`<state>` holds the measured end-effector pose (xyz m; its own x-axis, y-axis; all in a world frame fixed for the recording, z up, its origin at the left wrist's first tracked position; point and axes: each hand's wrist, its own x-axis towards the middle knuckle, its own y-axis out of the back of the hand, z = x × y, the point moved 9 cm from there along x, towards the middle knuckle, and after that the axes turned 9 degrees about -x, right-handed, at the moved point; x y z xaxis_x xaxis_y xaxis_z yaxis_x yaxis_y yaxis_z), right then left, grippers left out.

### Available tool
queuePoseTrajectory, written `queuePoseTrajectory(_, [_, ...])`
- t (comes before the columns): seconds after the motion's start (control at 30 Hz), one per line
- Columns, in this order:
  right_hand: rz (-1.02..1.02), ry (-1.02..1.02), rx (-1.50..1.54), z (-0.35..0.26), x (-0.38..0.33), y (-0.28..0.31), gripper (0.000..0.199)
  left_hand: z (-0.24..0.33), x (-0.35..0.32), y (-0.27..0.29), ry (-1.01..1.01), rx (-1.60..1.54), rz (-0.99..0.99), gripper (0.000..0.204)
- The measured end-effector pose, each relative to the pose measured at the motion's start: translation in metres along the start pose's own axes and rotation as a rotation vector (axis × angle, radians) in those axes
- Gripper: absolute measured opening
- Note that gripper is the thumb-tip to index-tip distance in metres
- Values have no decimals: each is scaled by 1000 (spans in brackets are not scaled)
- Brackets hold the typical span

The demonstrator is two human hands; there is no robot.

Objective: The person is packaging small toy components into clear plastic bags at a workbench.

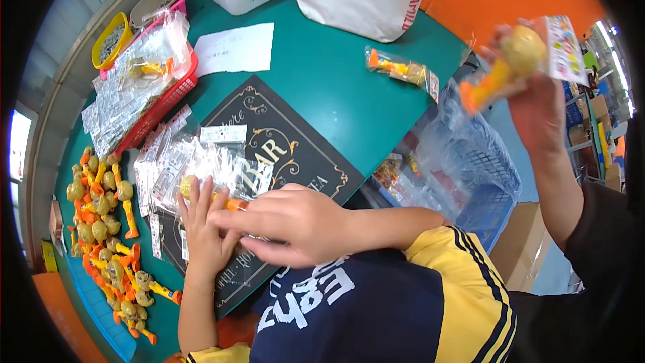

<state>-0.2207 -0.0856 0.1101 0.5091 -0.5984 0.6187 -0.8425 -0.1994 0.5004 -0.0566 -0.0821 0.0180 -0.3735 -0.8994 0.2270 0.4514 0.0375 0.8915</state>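
Observation:
Over a black mat (306,169) with gold ornament, my two hands work close together on a yellow and orange toy figure (236,205) with a round golden head, at a clear plastic bag. My left hand (205,232) lies with its fingers stretched out over the toy's head end. Beside it, my right hand (292,218) has its thumb and fingers closed on shiny clear plastic by the toy's orange end, partly hidden under the fingers. A pile of flat printed bags (201,161) lies just beyond. To the left sits a heap of loose toy figures (101,228).
A dark-sleeved co-worker's hand (537,104) holds up a bagged toy (521,54) at right. A blue crate (500,191) with bagged toys stands below. A bagged figure (403,70) lies on the green table (322,94). At far left are a red basket (158,104) and yellow tub (101,60).

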Motion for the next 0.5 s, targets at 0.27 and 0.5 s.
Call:
queuePoseTrajectory(0.27, [-116, -120, -8, 64, -23, -27, 28, 14, -2, -1, -96, -79, -75, 60])
queuePoseTrajectory(0.5, [-296, -140, 74, 77, -38, -41, 26, 15, 3, -2, -113, -111, -83, 62])
